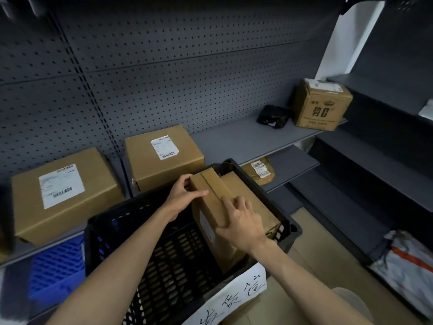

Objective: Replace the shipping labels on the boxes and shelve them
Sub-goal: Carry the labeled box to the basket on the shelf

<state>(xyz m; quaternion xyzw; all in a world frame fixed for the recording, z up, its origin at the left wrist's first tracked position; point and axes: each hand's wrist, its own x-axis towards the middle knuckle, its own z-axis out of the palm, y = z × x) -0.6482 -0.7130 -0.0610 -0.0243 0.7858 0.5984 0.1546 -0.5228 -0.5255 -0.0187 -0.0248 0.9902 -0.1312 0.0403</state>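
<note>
A brown cardboard box (212, 202) stands tilted inside a black plastic crate (150, 259), a pale label showing on its left side. My left hand (185, 195) grips its top left corner, thumb laid across the top. My right hand (241, 221) holds the box's near right edge, fingers curled on the top face. A second brown box (248, 198) lies behind it in the crate. Two labelled boxes sit on the grey shelf: one at the left (63, 193), one in the middle (164, 156).
A printed brown box (322, 105) and a black wrapped parcel (273, 117) sit at the shelf's right end. A padded brown envelope (260, 171) lies on a lower shelf. A blue crate (56, 266) stands lower left, grey mailer bags (407, 266) lower right. Pegboard backs the shelves.
</note>
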